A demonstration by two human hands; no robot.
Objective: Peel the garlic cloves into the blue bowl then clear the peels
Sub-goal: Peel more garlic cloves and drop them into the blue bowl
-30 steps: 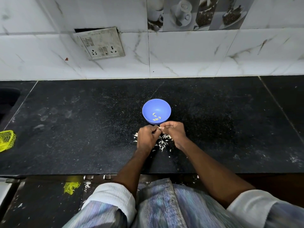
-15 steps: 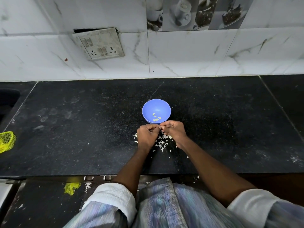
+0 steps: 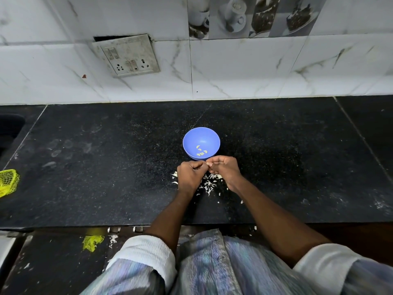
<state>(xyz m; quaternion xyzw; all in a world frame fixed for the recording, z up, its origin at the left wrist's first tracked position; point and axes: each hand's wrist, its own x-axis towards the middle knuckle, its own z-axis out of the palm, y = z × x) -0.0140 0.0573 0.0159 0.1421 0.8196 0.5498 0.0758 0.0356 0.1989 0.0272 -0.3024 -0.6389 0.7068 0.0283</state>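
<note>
On the black speckled tabletop (image 3: 106, 167) a blue bowl (image 3: 201, 137) stands near the middle, and a few peeled garlic cloves (image 3: 201, 151) lie at its bottom, toward the near side. Just in front of the bowl's near rim the two hands meet, knuckles up. The left hand (image 3: 190, 174) has its fingers (image 3: 198, 166) curled in tight, and the right hand (image 3: 225, 168) is curled likewise, its fingertips turned toward the left hand so that both pinch at one small spot between them. A pale sliver shows there, which looks like a garlic clove (image 3: 208, 165), though it is too small and too hidden by the fingers to say how much of its skin is on. Under and just behind the hands a scatter of white garlic peels (image 3: 209, 184) lies on the tabletop, densest between the wrists, with stray flakes to the left and toward the near edge. Both forearms are bare, with rolled white sleeves (image 3: 146, 252) at the bottom of the view. At the far left edge of the tabletop lies a yellow mesh bag (image 3: 8, 183), well apart from the bowl. On the white marble-tiled wall behind sits a tilted switch and socket plate (image 3: 127, 55), and on the floor below the tabletop's front lies a scrap of yellow netting (image 3: 92, 241).
</note>
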